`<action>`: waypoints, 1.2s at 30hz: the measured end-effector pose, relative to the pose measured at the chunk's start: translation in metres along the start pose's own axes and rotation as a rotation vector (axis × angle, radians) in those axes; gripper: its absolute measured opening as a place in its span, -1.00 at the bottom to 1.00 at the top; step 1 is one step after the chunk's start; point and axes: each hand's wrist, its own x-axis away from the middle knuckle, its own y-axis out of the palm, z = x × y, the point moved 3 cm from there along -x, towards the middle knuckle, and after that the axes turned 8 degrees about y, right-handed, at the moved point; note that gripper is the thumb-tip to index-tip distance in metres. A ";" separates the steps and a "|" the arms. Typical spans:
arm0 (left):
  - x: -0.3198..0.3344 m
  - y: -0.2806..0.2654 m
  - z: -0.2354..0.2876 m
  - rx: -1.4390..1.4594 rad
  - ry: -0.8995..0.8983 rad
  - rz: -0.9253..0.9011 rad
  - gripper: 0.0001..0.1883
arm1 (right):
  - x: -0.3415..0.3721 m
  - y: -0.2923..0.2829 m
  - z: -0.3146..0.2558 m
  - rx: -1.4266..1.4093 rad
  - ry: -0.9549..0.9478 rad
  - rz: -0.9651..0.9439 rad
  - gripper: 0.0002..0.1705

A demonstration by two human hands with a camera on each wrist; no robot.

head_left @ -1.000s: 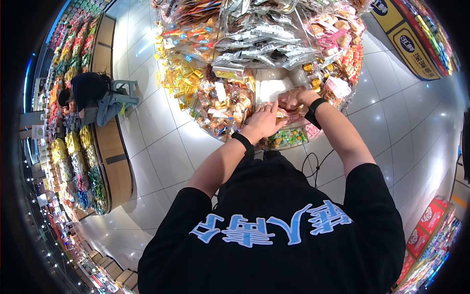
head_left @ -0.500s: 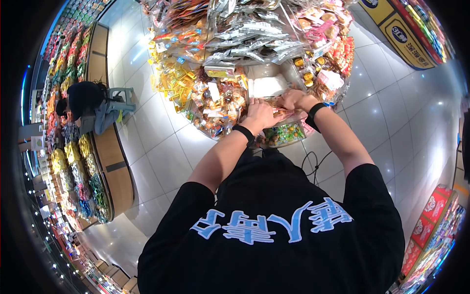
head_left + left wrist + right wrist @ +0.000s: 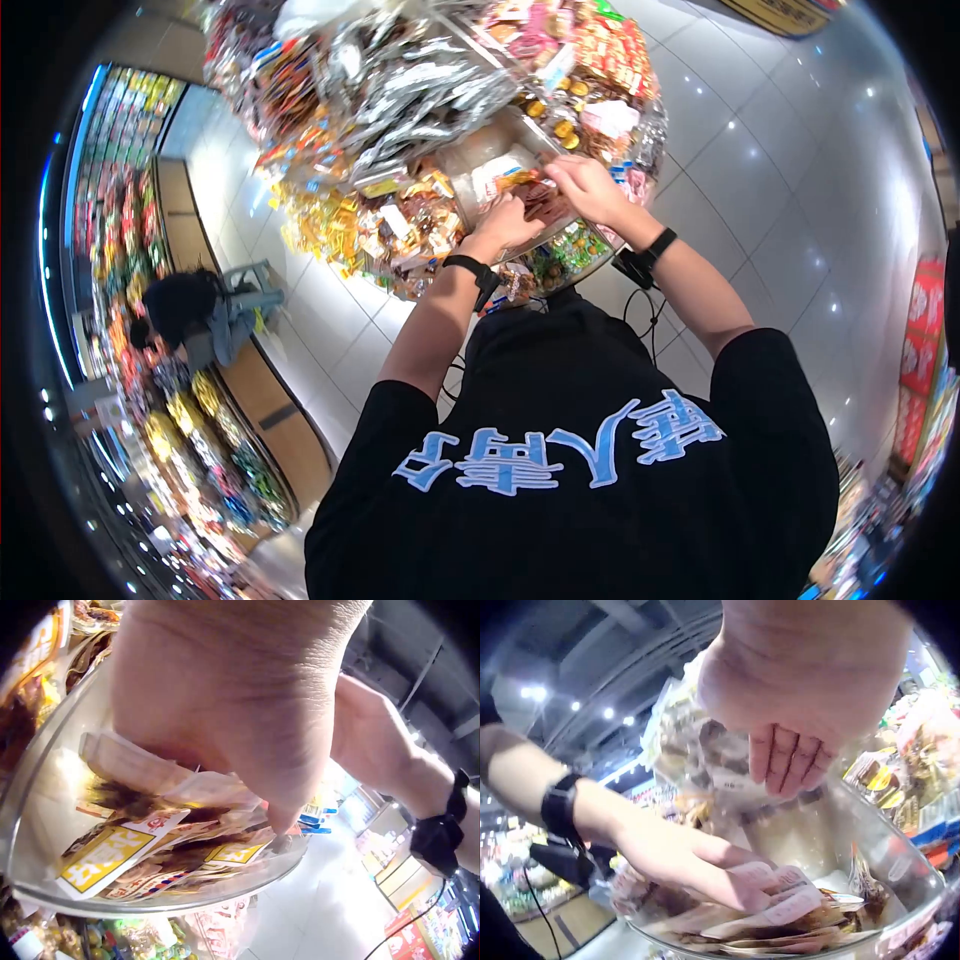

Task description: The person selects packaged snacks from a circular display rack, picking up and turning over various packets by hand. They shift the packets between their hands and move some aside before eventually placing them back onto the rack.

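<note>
The packets (image 3: 112, 859) lie in a loose, overlapping layer inside the clear bin (image 3: 900, 855), toward its side nearest me. My left hand (image 3: 675, 855) reaches into the bin, its fingers fairly straight and touching packets; I can't tell whether the thumb pinches any. My right hand (image 3: 590, 190) is open over the bin's right side, fingers together, holding nothing I can see. I judge I'm laying the packets in order; carrying on calls for a light touch that squares their edges without creasing them. Green sweets (image 3: 565, 255) sit on my side of the bin, silver packs (image 3: 420, 100) beyond it.
</note>
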 end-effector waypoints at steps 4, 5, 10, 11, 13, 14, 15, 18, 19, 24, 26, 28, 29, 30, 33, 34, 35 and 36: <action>0.017 -0.012 0.016 0.112 0.215 0.229 -0.10 | 0.093 -0.018 0.043 -0.235 0.442 0.024 -0.50; 0.020 -0.014 0.019 0.115 0.310 0.315 -0.23 | 0.116 -0.005 0.066 -0.239 0.590 -0.013 -0.49; 0.024 -0.009 0.031 0.007 0.544 0.424 -0.45 | 0.172 0.105 0.195 -0.291 1.205 -0.497 -0.43; 0.020 -0.007 0.030 0.022 0.435 0.385 -0.46 | 0.171 0.118 0.207 -0.235 1.194 -0.437 -0.42; 0.016 -0.008 0.024 0.076 0.332 0.337 -0.48 | 0.154 0.146 0.222 -0.117 1.168 -0.325 -0.38; 0.015 -0.007 0.022 0.014 0.256 0.327 -0.50 | 0.147 0.160 0.230 -0.168 1.220 -0.259 -0.36; 0.014 -0.007 0.023 0.002 0.236 0.348 -0.53 | 0.140 0.175 0.238 -0.216 1.275 -0.195 -0.35; 0.021 -0.002 0.015 -0.076 0.320 0.388 -0.59 | 0.128 0.194 0.240 -0.325 1.334 0.064 -0.33; 0.023 -0.001 0.015 -0.094 0.307 0.363 -0.59 | 0.124 0.212 0.253 -0.348 1.395 0.086 -0.31; 0.039 -0.001 0.011 -0.106 0.279 0.310 -0.58 | 0.117 0.232 0.266 -0.430 1.549 0.237 -0.32; 0.044 -0.002 0.011 -0.073 0.270 0.316 -0.56 | 0.117 0.224 0.268 -0.413 1.451 0.232 -0.36; 0.045 -0.001 0.005 -0.048 0.267 0.317 -0.54 | 0.113 0.239 0.279 -0.390 1.479 0.217 -0.52; 0.046 -0.001 0.004 -0.030 0.277 0.325 -0.53 | 0.113 0.240 0.276 -0.355 1.452 0.217 -0.57; 0.046 -0.002 0.004 -0.010 0.291 0.336 -0.53 | 0.114 0.236 0.271 -0.317 1.424 0.221 -0.62; 0.043 -0.001 -0.003 0.004 0.287 0.392 -0.52 | 0.116 0.215 0.243 -0.297 1.241 0.196 -0.71; 0.042 -0.002 -0.004 0.015 0.292 0.419 -0.53 | 0.122 0.212 0.241 -0.280 1.162 0.167 -0.71; 0.039 -0.006 0.001 0.092 0.237 0.431 -0.52 | 0.133 0.206 0.238 -0.294 1.024 0.156 -0.71; 0.038 -0.006 -0.003 -0.037 0.360 0.466 -0.52 | 0.142 0.198 0.232 -0.306 0.884 0.137 -0.69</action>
